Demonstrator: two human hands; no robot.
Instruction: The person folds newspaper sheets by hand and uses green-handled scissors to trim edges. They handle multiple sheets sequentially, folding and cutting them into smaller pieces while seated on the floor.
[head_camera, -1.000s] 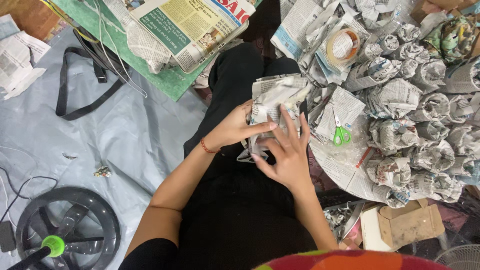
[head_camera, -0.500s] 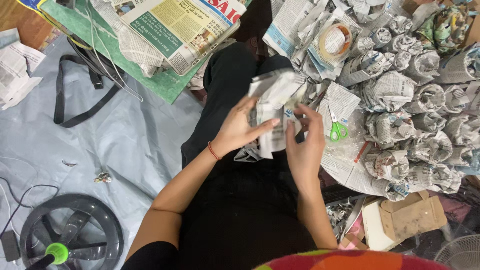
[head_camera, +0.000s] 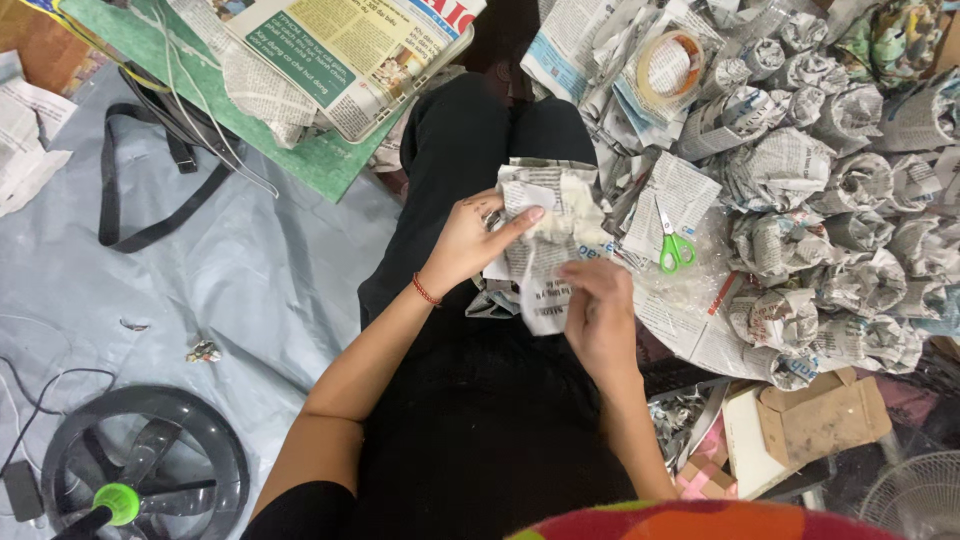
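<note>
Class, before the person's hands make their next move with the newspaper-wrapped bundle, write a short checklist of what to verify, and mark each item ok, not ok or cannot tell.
1. Left hand grips the newspaper bundle: ok.
2. Right hand holds the bundle's lower edge: ok.
3. Bundle fully covered by paper: not ok, a pale patch shows at its upper right.
4. Green-handled scissors within sight beside the lap: ok.
5. Tape roll lying on the newspapers ahead: ok.
6. What is inside the bundle: cannot tell.
7. Pile of wrapped bundles to the right, apart from the hands: ok.
</note>
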